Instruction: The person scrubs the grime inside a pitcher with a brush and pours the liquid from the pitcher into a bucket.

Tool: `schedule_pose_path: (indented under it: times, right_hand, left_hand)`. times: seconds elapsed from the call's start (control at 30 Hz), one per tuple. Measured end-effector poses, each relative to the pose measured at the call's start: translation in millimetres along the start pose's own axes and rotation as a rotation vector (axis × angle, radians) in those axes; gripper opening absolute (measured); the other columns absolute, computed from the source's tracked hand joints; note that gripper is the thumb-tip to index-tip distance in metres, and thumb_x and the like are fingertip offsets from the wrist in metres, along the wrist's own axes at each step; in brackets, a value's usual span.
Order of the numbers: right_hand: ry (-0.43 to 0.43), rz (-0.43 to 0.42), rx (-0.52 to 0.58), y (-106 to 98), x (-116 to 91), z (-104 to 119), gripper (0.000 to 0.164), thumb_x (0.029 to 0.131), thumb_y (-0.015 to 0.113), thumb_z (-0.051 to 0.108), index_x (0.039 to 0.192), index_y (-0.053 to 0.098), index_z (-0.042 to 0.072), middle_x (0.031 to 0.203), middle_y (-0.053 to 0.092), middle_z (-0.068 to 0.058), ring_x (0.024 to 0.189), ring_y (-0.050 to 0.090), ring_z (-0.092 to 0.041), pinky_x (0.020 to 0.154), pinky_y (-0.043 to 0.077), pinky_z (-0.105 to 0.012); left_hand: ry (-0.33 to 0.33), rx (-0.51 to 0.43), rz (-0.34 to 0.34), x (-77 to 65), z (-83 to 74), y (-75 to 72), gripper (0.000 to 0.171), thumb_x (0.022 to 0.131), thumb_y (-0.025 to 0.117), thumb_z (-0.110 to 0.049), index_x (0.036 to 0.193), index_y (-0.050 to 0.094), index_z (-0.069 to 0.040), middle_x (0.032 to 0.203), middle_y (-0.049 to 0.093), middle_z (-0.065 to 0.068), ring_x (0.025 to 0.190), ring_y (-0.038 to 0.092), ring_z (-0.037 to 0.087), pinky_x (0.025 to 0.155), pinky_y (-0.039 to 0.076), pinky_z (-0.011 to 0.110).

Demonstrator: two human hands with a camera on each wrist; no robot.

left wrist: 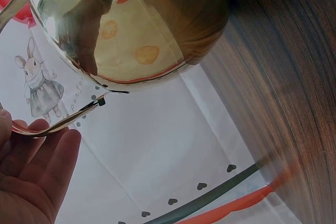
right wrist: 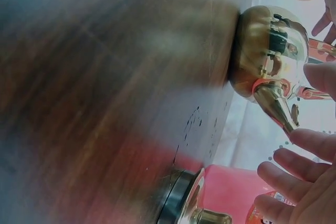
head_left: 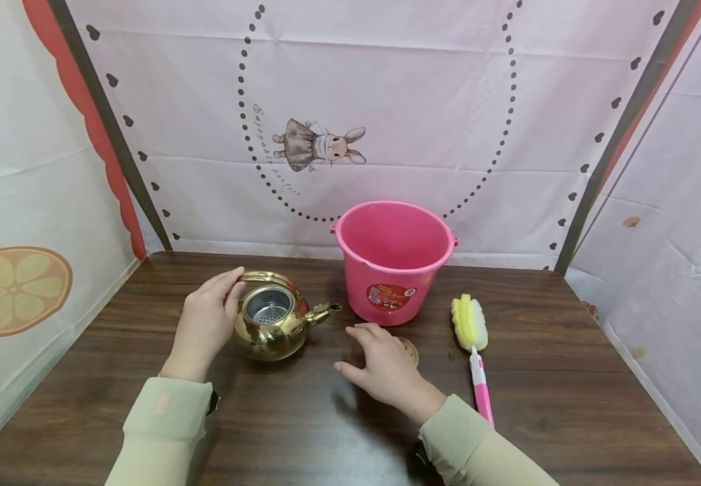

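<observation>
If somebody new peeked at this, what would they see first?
Probably the bright pink bucket, standing toward the back of the brown table. Left of it gleams a gold teapot, lidless, its handle held by the left hand. A yellow-and-white sponge brush lies to the bucket's right.

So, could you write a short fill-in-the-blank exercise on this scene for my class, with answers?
1. The left hand holds the kettle by its ____.
2. The colour of the bucket is ____.
3. In the head view, the brush lies to the ____ of the bucket.
4. The right hand holds ____.

Missing words: handle; pink; right; nothing.
</observation>
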State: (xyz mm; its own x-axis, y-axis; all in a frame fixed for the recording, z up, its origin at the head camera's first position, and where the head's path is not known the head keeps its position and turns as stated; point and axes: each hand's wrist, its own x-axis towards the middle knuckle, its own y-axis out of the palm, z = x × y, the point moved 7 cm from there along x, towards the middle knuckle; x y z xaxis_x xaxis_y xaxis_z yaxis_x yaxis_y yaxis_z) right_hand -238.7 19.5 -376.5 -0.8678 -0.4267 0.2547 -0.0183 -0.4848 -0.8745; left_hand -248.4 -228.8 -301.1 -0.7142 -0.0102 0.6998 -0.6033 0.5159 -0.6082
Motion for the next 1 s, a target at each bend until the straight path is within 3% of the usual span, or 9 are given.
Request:
schedule_pose_path:
  times: [1.0]
  right_hand:
    - [-0.026, -0.006, 0.029, 2, 4, 13, 0.060, 0.084, 0.068, 0.043, 0.131, 0.055, 0.009, 0.131, 0.056, -0.009, 0.123, 0.052, -0.021, 0.102, 0.044, -0.044]
  left_hand:
    - [0.008, 0.003, -0.019, -0.9, 2.0, 1.4, 0.028, 0.092, 0.060, -0.008, 0.117, 0.064, 0.003, 0.111, 0.066, 0.023, 0.102, 0.064, 0.040, 0.086, 0.052, 0.052]
